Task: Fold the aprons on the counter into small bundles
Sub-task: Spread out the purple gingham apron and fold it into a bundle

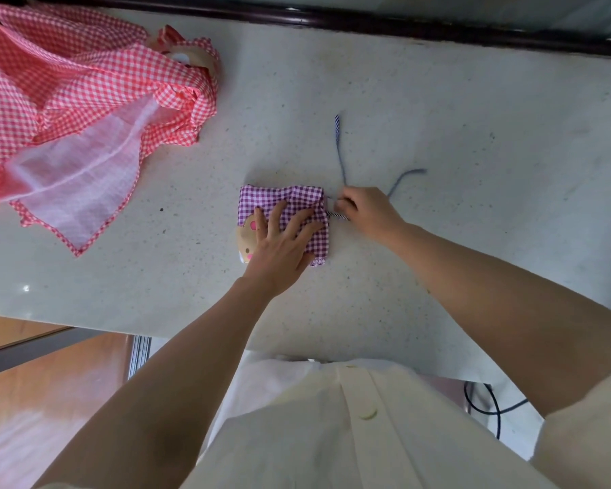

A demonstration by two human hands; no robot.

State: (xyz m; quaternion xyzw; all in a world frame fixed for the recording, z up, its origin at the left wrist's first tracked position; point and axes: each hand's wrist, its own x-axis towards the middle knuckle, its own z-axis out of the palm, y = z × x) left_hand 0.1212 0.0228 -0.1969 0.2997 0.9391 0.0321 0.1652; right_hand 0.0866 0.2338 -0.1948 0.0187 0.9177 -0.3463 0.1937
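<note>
purple checked apron (279,197) folded small at mid surface (438,118), pinned under left grip (279,248) with fingers spread flat. right grip (364,210) just beside its right edge, pinching a striped tie (336,215). blue tie ends (340,153) trailing beyond. crumpled pink checked apron (67,100) well apart, far left.

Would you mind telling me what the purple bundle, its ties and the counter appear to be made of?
Purple bundle: thin woven cloth, perhaps cotton or a blend, matte; printed gingham check and soft creases.
Ties: narrow striped fabric tape or cord; they lie limp and curved.
Counter: pale speckled stone or composite, smooth with a faint sheen.
</note>
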